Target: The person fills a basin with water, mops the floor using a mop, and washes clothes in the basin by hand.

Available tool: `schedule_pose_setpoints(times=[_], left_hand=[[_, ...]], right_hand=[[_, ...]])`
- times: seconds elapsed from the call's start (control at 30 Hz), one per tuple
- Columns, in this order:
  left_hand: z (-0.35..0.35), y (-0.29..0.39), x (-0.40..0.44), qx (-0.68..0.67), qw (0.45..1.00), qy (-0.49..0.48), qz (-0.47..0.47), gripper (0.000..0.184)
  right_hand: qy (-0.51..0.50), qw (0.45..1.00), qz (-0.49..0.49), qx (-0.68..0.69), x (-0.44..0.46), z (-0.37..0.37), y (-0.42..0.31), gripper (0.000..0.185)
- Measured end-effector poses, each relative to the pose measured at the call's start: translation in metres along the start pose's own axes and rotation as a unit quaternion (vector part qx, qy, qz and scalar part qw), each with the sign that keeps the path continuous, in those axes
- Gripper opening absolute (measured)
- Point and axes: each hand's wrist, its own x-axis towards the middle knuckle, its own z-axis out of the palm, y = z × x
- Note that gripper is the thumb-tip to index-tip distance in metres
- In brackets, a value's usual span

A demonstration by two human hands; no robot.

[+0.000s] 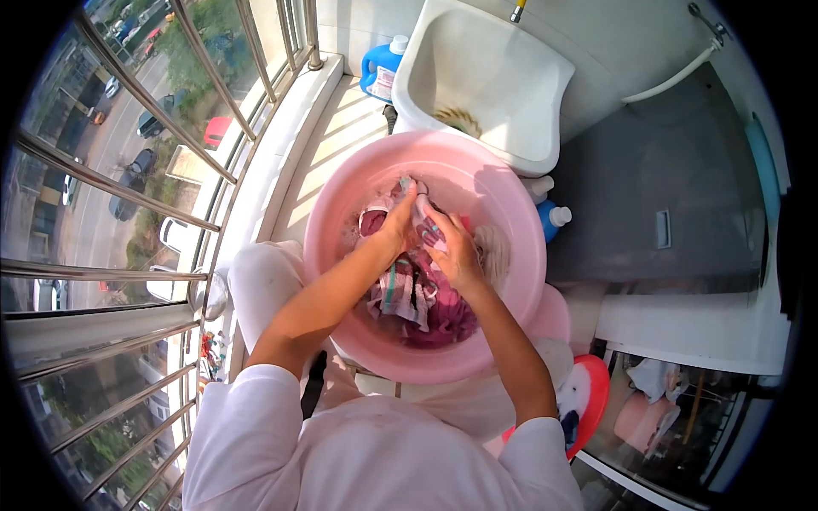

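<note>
A large pink basin [332,192] stands in front of me with soapy water and wet laundry in it. My left hand [400,220] is closed on a light pinkish garment [421,209] above the water. From the other side my right hand [456,249] grips the same garment, its fingers bent towards the left hand. Below both hands lies a striped cloth [396,289], beside a dark pink garment [452,319]. A beige knitted-looking cloth [492,251] rests at the basin's right side. The lower part of the held garment merges with the pile.
Behind the basin is a white sink [520,102], with a blue detergent bottle [383,68] on its left. Another blue bottle [554,220] stands right of the basin. Metal window bars [119,183] run along the left. A red-rimmed basin [594,400] sits at lower right.
</note>
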Motion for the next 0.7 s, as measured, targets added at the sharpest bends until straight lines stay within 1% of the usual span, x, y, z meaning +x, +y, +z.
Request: schedule_pose_setpoints(times=[0.07, 0.1, 0.17, 0.2, 0.23, 0.33, 0.4, 0.43, 0.47, 0.5, 0.53, 0.6, 0.63, 0.67, 0.7], left_hand=[[0.005, 0.007, -0.006, -0.029, 0.998, -0.052, -0.030, 0.056], [-0.003, -0.002, 0.005, -0.031, 0.998, -0.040, 0.026, 0.049], [-0.009, -0.008, 0.008, 0.088, 0.993, 0.080, -0.007, 0.054], [-0.013, -0.012, 0.010, 0.147, 0.979, 0.139, -0.025, 0.057], [-0.037, -0.029, 0.038, 0.125, 0.984, 0.121, 0.038, 0.054], [-0.047, -0.033, 0.047, 0.035, 0.988, 0.137, 0.065, 0.026], [-0.034, -0.033, 0.038, 0.020, 0.980, 0.173, 0.096, 0.030], [-0.019, -0.025, 0.028, 0.014, 0.975, 0.189, 0.115, 0.033], [-0.008, -0.018, 0.019, 0.009, 0.969, 0.207, 0.133, 0.036], [0.000, -0.013, 0.013, -0.028, 0.969, 0.196, 0.148, 0.022], [-0.003, -0.009, 0.015, 0.078, 0.964, 0.194, 0.164, 0.025], [-0.017, 0.000, 0.022, 0.280, 0.922, 0.185, 0.193, 0.030], [-0.019, 0.003, 0.021, 0.415, 0.838, 0.234, 0.268, 0.032], [-0.021, 0.003, 0.018, 0.505, 0.794, 0.205, 0.271, 0.033], [-0.013, 0.009, 0.003, 0.591, 0.739, 0.173, 0.273, 0.035]], right_hand=[[-0.010, 1.000, -0.001, -0.009, -0.015, 0.012, -0.002, 0.053], [0.010, 1.000, -0.007, -0.015, -0.018, 0.015, -0.012, 0.039], [0.022, 1.000, 0.005, 0.015, -0.015, 0.022, -0.007, 0.027], [0.029, 0.999, 0.013, 0.030, -0.013, 0.027, -0.004, 0.022], [0.062, 0.994, 0.057, 0.069, -0.008, 0.032, -0.003, 0.019], [0.122, 0.990, 0.063, -0.026, 0.013, 0.044, 0.024, 0.025], [0.154, 0.983, 0.087, 0.052, 0.027, 0.047, 0.045, 0.031], [0.168, 0.973, 0.123, 0.098, 0.034, 0.046, 0.058, 0.034], [0.182, 0.969, 0.135, 0.099, 0.041, 0.040, 0.075, 0.037], [0.150, 0.964, 0.203, 0.088, 0.044, 0.031, 0.099, 0.034], [0.117, 0.953, 0.268, 0.076, 0.047, 0.023, 0.123, 0.032], [0.174, 0.957, 0.223, 0.065, 0.046, 0.025, 0.173, 0.033], [0.201, 0.957, 0.203, 0.059, 0.044, 0.024, 0.176, 0.036], [0.117, 0.979, 0.168, -0.027, 0.036, 0.022, 0.179, 0.039], [0.033, 0.985, 0.129, -0.110, 0.026, 0.016, 0.165, 0.042]])
